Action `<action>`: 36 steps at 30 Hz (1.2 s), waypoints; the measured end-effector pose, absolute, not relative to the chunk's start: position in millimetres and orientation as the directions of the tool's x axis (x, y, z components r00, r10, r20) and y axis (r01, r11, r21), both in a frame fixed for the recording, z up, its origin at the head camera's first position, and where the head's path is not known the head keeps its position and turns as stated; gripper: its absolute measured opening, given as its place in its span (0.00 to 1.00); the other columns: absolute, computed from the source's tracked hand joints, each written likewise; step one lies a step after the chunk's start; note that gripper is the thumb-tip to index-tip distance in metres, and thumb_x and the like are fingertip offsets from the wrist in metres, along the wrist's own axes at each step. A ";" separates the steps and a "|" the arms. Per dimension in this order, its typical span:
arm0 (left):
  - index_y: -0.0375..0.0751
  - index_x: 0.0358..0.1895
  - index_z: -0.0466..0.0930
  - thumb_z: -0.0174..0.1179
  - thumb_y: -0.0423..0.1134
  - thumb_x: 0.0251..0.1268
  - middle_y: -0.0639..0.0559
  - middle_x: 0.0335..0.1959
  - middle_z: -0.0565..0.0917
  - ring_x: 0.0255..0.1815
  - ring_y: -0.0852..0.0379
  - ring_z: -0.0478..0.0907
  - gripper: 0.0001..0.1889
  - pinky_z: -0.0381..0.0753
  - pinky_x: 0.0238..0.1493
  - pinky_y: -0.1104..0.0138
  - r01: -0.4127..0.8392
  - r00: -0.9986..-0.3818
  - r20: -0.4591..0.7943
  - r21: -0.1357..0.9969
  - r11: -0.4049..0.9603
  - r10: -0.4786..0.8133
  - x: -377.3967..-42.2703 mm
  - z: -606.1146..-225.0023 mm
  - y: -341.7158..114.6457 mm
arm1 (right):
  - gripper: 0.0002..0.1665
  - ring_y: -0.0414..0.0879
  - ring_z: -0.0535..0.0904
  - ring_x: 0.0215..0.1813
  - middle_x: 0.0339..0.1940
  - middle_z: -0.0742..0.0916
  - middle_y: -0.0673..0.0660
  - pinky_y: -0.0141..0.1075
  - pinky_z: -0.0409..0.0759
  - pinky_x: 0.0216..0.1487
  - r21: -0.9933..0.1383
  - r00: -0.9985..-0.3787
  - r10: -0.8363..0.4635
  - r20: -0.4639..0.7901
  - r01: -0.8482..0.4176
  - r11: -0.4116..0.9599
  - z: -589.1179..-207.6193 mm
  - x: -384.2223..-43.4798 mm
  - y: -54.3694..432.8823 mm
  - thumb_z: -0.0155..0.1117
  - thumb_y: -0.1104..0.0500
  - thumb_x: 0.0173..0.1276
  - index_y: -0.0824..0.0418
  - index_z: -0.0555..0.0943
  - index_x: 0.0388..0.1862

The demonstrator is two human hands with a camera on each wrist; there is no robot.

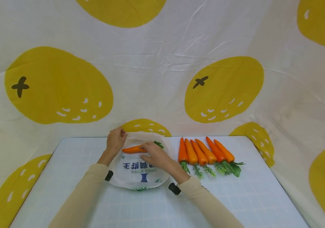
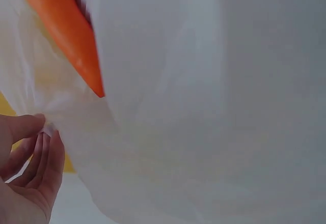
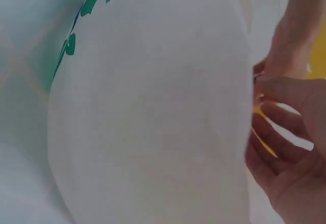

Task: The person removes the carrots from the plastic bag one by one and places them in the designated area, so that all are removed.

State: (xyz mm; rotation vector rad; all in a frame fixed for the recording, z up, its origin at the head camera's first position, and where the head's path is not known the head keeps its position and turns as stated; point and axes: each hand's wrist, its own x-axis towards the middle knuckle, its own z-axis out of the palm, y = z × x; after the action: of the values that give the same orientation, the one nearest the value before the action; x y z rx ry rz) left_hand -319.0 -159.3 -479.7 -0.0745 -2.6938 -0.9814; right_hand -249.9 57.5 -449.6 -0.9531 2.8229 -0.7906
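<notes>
A white plastic bag (image 1: 139, 174) with blue and green print lies at the table's far side, its mouth spread. Thumb and fingers of my left hand (image 1: 117, 138) pinch the bag's far left rim, plainly seen in the left wrist view. An orange carrot (image 1: 131, 149) with green leaves (image 1: 159, 144) lies at the mouth; its tip shows beside the rim in the left wrist view. Over the carrot's thick end is my right hand (image 1: 158, 155), thumb and fingers apart. In the right wrist view, the bag's edge partly hides those fingertips (image 3: 262, 124).
To the right of the bag, several carrots (image 1: 200, 152) with green tops lie side by side on the pale checked table (image 1: 139, 210). Behind the far edge hangs a white cloth (image 1: 148, 91) with yellow fruit prints. Dark wrist devices (image 1: 175, 189) sit at both cuffs.
</notes>
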 end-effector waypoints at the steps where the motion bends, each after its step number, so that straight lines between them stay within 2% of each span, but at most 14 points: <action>1: 0.25 0.43 0.81 0.62 0.30 0.71 0.32 0.39 0.84 0.40 0.38 0.81 0.07 0.82 0.46 0.49 0.132 -0.962 0.268 0.631 0.764 -0.055 -319.3 -479.9 -158.8 | 0.23 0.48 0.79 0.61 0.60 0.84 0.56 0.37 0.77 0.64 -0.470 -0.810 -0.577 0.107 -0.552 0.688 -451.2 -250.4 55.4 0.69 0.58 0.73 0.63 0.80 0.64; 10: 0.26 0.42 0.82 0.66 0.34 0.69 0.33 0.39 0.86 0.40 0.38 0.83 0.10 0.83 0.47 0.50 -0.036 -0.971 0.148 0.691 0.722 -0.190 -324.7 -484.6 -155.4 | 0.23 0.47 0.78 0.53 0.55 0.83 0.58 0.34 0.78 0.60 -0.331 -0.797 -0.581 0.164 -0.600 0.728 -464.8 -258.0 40.9 0.71 0.59 0.71 0.63 0.80 0.62; 16: 0.29 0.41 0.83 0.67 0.37 0.69 0.35 0.39 0.86 0.39 0.40 0.82 0.11 0.82 0.44 0.51 -0.087 -0.970 0.103 0.698 0.711 -0.220 -327.3 -487.0 -154.3 | 0.24 0.48 0.78 0.57 0.58 0.82 0.56 0.34 0.76 0.64 -0.217 -0.793 -0.582 0.177 -0.609 0.763 -474.3 -262.7 34.1 0.70 0.56 0.72 0.60 0.79 0.65; 22: 0.28 0.43 0.84 0.67 0.37 0.68 0.34 0.41 0.86 0.41 0.38 0.83 0.12 0.82 0.45 0.50 -0.097 -0.971 0.090 0.695 0.712 -0.220 -326.8 -488.3 -153.4 | 0.24 0.48 0.79 0.57 0.59 0.83 0.56 0.35 0.79 0.60 -0.089 -0.777 -0.593 0.211 -0.620 0.780 -480.7 -265.6 26.3 0.72 0.56 0.70 0.58 0.80 0.63; 30: 0.27 0.45 0.85 0.65 0.36 0.70 0.33 0.43 0.87 0.43 0.38 0.83 0.12 0.82 0.48 0.49 -0.100 -0.975 0.075 0.699 0.709 -0.211 -327.3 -492.0 -156.1 | 0.16 0.48 0.80 0.53 0.50 0.86 0.55 0.33 0.79 0.55 0.114 -0.729 -0.627 0.274 -0.623 0.774 -490.7 -269.1 18.2 0.71 0.61 0.70 0.56 0.82 0.55; 36: 0.27 0.45 0.85 0.64 0.36 0.71 0.33 0.43 0.87 0.43 0.37 0.84 0.12 0.82 0.47 0.48 -0.088 -0.978 0.076 0.698 0.711 -0.195 -327.7 -493.8 -157.7 | 0.14 0.47 0.78 0.49 0.48 0.86 0.54 0.33 0.78 0.53 0.160 -0.714 -0.641 0.282 -0.624 0.765 -493.7 -270.3 17.2 0.71 0.63 0.69 0.56 0.83 0.53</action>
State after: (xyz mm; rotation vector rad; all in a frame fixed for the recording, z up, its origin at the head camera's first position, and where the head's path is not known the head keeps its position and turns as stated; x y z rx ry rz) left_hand -327.7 -157.7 -493.8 0.2304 -2.7709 -1.1190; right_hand -270.3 17.2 -493.7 -1.2008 3.2511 0.0934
